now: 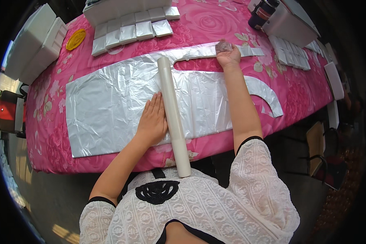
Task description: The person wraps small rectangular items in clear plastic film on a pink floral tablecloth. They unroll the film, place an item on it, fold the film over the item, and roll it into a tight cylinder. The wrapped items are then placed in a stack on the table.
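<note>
A large silvery plastic sheet (105, 105) with two long strap-like ends at its right lies spread on the table. A pale, slim tube or roll (173, 110) rests across it, its near end reaching past the table edge to my body. My left hand (152, 120) lies flat on the sheet, fingers stretched, its edge against the tube's left side. My right hand (228, 55) is on the far strap, fingers curled, with thin film seeming to cover the fingertips. The near strap (266, 93) curves away beyond my right forearm.
Stacks of folded silvery packets (128, 33) lie at the back before a white box (126, 10). More packets (288, 53) lie at right, near a dark flask (264, 13). A yellow object (76, 39) and white foam boxes (38, 44) are at left. A chair (315, 148) stands right.
</note>
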Available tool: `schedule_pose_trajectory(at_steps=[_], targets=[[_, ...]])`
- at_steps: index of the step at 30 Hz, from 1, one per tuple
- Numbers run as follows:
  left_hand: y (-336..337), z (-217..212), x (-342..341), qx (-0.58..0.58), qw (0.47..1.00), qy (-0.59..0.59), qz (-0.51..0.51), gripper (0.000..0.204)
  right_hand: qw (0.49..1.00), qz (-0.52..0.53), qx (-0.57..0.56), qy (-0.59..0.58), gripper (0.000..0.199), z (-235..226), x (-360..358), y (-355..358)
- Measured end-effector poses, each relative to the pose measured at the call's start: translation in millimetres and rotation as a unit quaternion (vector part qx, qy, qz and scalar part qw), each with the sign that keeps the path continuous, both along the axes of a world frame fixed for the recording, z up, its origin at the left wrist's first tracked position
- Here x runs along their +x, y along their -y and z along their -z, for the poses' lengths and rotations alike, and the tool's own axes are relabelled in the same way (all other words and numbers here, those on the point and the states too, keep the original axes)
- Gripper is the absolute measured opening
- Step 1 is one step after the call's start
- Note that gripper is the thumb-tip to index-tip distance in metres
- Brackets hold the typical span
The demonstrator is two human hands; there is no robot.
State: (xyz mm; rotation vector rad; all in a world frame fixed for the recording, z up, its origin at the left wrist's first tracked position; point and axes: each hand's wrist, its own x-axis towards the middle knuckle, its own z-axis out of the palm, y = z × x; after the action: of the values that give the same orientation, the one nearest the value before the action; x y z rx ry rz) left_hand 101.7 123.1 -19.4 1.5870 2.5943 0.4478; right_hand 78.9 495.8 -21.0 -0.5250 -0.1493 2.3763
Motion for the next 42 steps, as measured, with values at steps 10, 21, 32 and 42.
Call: schedule_pose_trajectory(at_steps=[10, 21, 32, 42], targets=[[0, -2, 1, 0.022, 1.0, -0.002, 0.001, 0.058, 0.965, 0.082, 0.248, -0.035, 0.029, -118, 44, -26], [-4, 27, -6, 0.074, 0.994, -0.086, 0.004, 0.061, 0.504, -0.394, 0.757, 0.128, 0.089, -31, -73, 419], [-1, 29, -4, 0.068, 0.997, -0.031, -0.011, 0.066, 0.44, -0.215, 0.854, -0.175, 0.066, -98, 24, 386], [5, 9, 3, 0.05, 0.999, -0.01, -0.009, 0.066, 0.234, -0.247, 0.932, 0.126, 0.06, -44, 136, 195]])
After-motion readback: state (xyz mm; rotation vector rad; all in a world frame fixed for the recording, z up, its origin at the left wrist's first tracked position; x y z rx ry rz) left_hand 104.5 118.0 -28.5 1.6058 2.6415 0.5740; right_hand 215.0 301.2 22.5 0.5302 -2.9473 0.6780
